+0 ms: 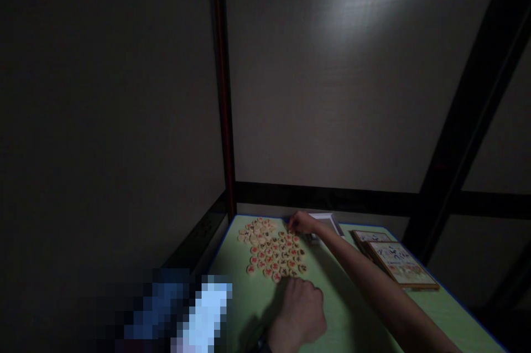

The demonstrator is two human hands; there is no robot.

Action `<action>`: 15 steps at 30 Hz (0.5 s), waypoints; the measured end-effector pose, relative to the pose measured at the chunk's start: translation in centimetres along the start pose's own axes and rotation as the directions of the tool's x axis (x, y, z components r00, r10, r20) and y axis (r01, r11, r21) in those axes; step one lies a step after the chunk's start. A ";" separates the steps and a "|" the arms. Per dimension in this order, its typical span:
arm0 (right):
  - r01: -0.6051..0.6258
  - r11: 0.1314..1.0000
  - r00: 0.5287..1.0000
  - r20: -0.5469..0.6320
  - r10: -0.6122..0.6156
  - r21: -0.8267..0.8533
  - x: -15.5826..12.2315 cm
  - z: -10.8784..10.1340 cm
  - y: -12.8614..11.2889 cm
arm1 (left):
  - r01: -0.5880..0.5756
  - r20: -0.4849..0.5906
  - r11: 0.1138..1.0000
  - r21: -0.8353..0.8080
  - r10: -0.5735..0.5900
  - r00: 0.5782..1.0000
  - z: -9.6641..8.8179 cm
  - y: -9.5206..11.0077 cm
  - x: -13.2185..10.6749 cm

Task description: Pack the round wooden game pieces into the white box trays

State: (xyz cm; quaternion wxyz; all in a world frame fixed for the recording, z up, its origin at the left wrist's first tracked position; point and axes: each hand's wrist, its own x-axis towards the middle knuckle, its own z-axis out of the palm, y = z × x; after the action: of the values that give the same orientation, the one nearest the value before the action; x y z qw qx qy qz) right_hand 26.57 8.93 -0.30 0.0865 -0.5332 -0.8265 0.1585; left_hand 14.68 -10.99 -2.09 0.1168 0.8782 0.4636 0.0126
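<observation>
We judged the work to be partway along. The round game pieces (pixel 275 266) lay on the desk (pixel 230 265), between its left edge and its middle, and most of them reached us as one flat layer, with red and black marks turned up and the two colours mixed. That much looked done. Towards the far left corner a paler group (pixel 258 228) sat closer together, some of its pieces showing no mark that we could read — this seemed to be the part left over.

Our right hand (pixel 302 223) reached to the far edge, at the far right end of the pieces; its fingers were bent down and bunched, and we could not tell whether they pinched a piece. Our left hand (pixel 305 306) was just on the near side of the layer, its fingers curled into a loose fist with nothing showing in it.

By the far edge, partly behind our right forearm (pixel 357 261), was an open white box (pixel 338 227). Along the right edge lay two flat printed cases (pixel 400 264) — one overlapping the other, both apart from the pieces
</observation>
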 end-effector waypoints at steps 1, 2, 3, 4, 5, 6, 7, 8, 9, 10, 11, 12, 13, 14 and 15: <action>-0.002 1.000 1.000 -0.003 0.002 0.013 0.1 0.1 0.1 | 0.000 0.001 1.000 0.003 0.000 1.000 0.0 0.0 0.0; -0.004 1.000 1.000 -0.004 0.004 0.020 0.3 0.2 0.1 | 0.004 0.003 1.000 0.006 -0.004 1.000 -0.1 0.0 0.0; -0.003 1.000 1.000 -0.004 0.004 0.022 0.4 0.3 0.1 | 0.008 0.007 1.000 0.007 -0.008 1.000 -0.1 0.0 0.0; -0.002 1.000 1.000 -0.002 0.002 0.018 0.5 0.4 0.1 | 0.012 0.011 1.000 0.007 -0.012 1.000 -0.2 0.0 0.0; 0.000 1.000 1.000 -0.002 0.000 0.010 0.5 0.5 0.1 | 0.014 0.017 1.000 0.004 -0.014 1.000 -0.3 0.1 -0.1; 0.002 1.000 1.000 0.001 -0.002 -0.001 0.6 0.5 0.1 | 0.014 0.019 1.000 0.001 -0.014 1.000 -0.3 0.1 -0.1; 0.004 1.000 1.000 0.006 -0.004 -0.015 0.6 0.5 0.0 | 0.013 0.021 1.000 -0.002 -0.012 1.000 -0.3 0.1 -0.1; 0.007 0.999 1.000 0.013 -0.006 -0.031 0.6 0.5 -0.1 | 0.009 0.021 1.000 -0.005 -0.009 1.000 -0.3 0.2 -0.1; 0.009 0.999 1.000 0.021 -0.008 -0.049 0.6 0.4 -0.1 | 0.008 0.020 1.000 -0.005 -0.008 1.000 -0.3 0.2 -0.1; 0.011 0.997 1.000 0.030 -0.009 -0.070 0.7 0.3 -0.2 | 0.008 0.017 1.000 -0.004 -0.008 1.000 -0.3 0.2 -0.1; 0.015 0.996 0.999 0.037 -0.011 -0.093 0.8 0.2 -0.4 | 0.008 0.016 1.000 -0.005 -0.008 1.000 -0.2 0.2 -0.1; 0.018 0.993 0.999 0.040 -0.014 -0.117 0.9 0.0 -0.6 | 0.008 0.016 1.000 -0.008 -0.008 1.000 -0.2 0.2 -0.1; 0.021 0.989 0.999 0.041 -0.015 -0.144 1.1 -0.3 -0.9 | 0.004 0.015 1.000 -0.012 -0.004 1.000 -0.2 0.2 -0.1; 0.024 0.985 0.999 0.039 -0.017 -0.170 1.3 -0.5 -1.2 | 0.001 0.013 1.000 -0.015 0.000 1.000 -0.2 0.2 -0.1; 0.027 0.980 0.999 0.037 -0.020 -0.197 1.5 -0.8 -1.6 | -0.003 0.010 1.000 -0.019 0.004 1.000 -0.2 0.2 -0.1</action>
State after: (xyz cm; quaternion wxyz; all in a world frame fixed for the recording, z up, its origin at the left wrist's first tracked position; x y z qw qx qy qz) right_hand 24.86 9.83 0.92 0.0209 -0.5267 -0.8457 0.0839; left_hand 14.74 -11.11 -1.90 0.1274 0.8780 0.4613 0.0127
